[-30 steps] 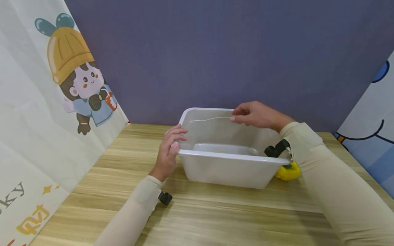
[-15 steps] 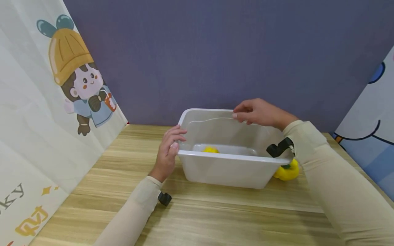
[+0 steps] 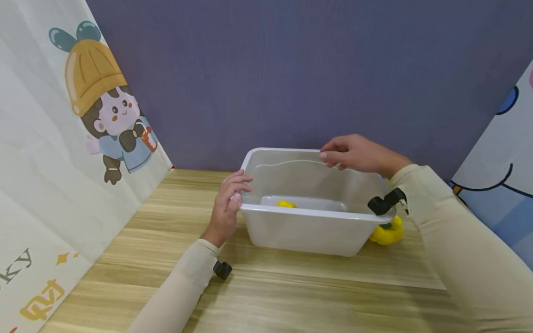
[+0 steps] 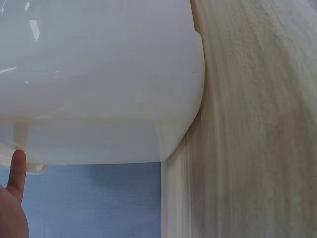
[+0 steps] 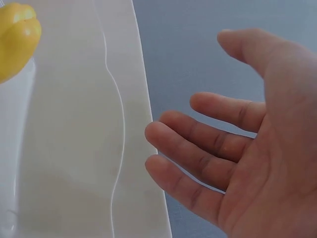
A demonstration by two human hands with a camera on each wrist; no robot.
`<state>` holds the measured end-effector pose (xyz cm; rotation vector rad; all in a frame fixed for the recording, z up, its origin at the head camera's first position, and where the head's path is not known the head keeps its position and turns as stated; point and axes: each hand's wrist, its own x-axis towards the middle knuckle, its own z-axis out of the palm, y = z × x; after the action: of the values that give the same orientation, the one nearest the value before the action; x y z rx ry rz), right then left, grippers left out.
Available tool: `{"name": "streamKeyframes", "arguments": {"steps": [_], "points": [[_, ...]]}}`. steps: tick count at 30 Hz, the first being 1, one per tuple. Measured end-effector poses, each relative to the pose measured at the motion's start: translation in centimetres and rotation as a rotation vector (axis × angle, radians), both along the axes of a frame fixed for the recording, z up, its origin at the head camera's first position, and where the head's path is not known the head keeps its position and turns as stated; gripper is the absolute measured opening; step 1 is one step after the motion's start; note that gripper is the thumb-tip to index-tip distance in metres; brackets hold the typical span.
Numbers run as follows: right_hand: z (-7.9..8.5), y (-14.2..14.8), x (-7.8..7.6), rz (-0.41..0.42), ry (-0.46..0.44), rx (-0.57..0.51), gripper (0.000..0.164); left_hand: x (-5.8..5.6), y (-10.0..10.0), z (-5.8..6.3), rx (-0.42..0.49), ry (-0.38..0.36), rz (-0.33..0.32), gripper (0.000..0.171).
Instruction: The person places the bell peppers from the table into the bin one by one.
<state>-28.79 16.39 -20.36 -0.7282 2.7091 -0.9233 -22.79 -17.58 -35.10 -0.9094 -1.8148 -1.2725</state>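
The left grip (image 3: 225, 208) holds the tub (image 3: 308, 231) by its rim; the right grip (image 3: 358, 152) is relaxed and empty, at the tub's far rim. One yellow pepper (image 3: 286, 204) lies inside the tub; a second pepper (image 3: 386, 232) sits just right of it. If the left grip pushes, the tub could slide and knock this second one. The tub's front wall hides most of the inside pepper from the head view; the right wrist view shows more.

The left hand (image 3: 226, 203) held a white tub (image 3: 306, 232) by its left end; the right hand (image 3: 361, 154) hung over its far side. Inside showed a yellow object (image 3: 286, 204), and a yellow pepper (image 3: 388, 232) lay beside the tub.
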Motion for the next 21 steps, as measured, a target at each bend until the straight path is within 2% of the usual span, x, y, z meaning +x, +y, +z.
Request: {"name": "streamKeyframes", "arguments": {"steps": [12,21], "points": [[0.0,1.0,-0.6,0.000,-0.018,0.009,0.068,-0.2,0.2,0.0,0.003,0.012,0.006,0.031],[0.3,1.5,-0.8,0.018,0.008,-0.004,0.061,-0.4,0.4,0.1,-0.005,0.011,0.020,0.031]]}}
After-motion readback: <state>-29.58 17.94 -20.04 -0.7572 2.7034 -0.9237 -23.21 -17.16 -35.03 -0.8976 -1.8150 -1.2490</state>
